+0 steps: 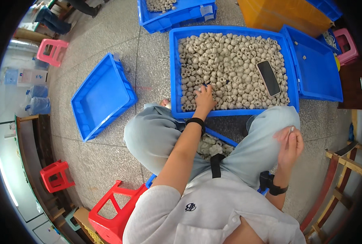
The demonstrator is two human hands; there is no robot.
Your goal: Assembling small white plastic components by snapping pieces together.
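Note:
A big blue plastic crate (234, 112) in front of me is filled with small beige-grey round pieces (223, 57), many with a round hole. My left hand (205, 99) reaches over its near edge, fingertips down among the pieces with the fingers somewhat apart; I see nothing held in it. Beside my right knee, my right hand (289, 149) is raised with its fingers curled. At its fingertips shows a small grey thing (291, 129), too small to name. A phone (268, 77) with a dark screen lies on the pieces at the right.
An empty blue crate (101, 95) rests on the floor to the left, another blue crate (317, 67) to the right. Whitish pieces (213, 147) lie in a container between my legs. Red stools (114, 211) and pink stools (53, 51) stand around. A wooden frame (339, 191) is at right.

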